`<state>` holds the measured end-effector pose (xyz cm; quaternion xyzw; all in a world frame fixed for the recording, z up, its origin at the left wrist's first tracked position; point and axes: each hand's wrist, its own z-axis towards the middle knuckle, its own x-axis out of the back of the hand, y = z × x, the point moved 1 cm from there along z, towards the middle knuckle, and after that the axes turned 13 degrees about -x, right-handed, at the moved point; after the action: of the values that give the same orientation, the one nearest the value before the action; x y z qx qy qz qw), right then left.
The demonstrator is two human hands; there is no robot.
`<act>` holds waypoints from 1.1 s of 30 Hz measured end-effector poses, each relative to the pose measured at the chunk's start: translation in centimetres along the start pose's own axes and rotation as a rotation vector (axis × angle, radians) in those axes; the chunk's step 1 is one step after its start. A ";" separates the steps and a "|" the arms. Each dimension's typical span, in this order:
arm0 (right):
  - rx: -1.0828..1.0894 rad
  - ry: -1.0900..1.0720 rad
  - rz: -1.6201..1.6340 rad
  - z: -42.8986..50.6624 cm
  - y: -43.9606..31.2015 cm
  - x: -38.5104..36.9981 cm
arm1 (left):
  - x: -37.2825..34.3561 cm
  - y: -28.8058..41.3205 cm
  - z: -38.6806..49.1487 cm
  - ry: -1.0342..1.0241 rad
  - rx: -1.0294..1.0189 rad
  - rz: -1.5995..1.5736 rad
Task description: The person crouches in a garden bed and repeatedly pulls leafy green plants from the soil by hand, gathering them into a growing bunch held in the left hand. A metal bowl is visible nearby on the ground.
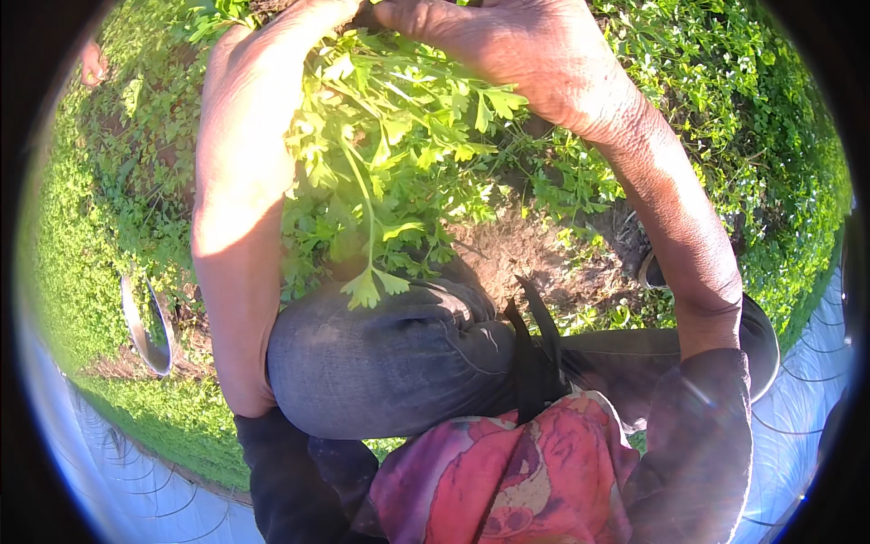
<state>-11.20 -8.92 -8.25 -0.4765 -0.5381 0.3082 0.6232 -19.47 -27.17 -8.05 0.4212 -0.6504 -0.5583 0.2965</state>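
Both of my hands meet at the top edge of the view, where the picture cuts off most of the fingers. My left hand (pixel 309 20) and my right hand (pixel 523 51) are closed around a bunch of leafy green herb, which looks like flat-leaf parsley (pixel 401 129). Its leaves hang towards me between my forearms. One long sprig (pixel 370 224) droops down to my bent knee (pixel 380 360). The point where the stems are gripped is mostly hidden. Strong sunlight washes out my left wrist.
Low green plants (pixel 720 122) grow thickly all around me. Bare soil (pixel 516 245) shows beyond my knees. A curved shiny metal object (pixel 146 326) lies on the left. Another person's hand (pixel 93 62) appears at upper left. Pale film with dark curved ribs (pixel 809 401) borders the plants.
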 end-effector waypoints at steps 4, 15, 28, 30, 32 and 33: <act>-0.590 -0.372 -0.209 -3.5 5.2 0.5 | 1.9 -0.9 -0.1 -0.059 -0.114 -0.060; -0.606 -0.335 -0.893 -15.9 25.9 0.3 | 1.2 -0.9 0.4 -0.016 -0.157 -0.064; -1.038 0.258 -0.521 -15.9 24.6 -3.4 | 1.8 -0.2 -0.9 0.031 -0.233 0.012; -1.097 0.308 -0.517 -16.0 25.4 -3.9 | 2.0 -0.9 0.0 0.020 -0.273 0.024; -1.134 0.271 -0.458 -15.0 25.0 -5.0 | 1.0 1.7 -1.3 0.091 -0.306 0.115; -1.092 0.295 -0.506 -14.4 25.0 -6.2 | -0.8 3.3 -2.8 0.193 -0.247 0.161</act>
<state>4.46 -9.33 -33.21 -0.6218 -0.6227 -0.2383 0.4109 -17.44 -27.73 -4.26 0.3798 -0.5772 -0.5652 0.4507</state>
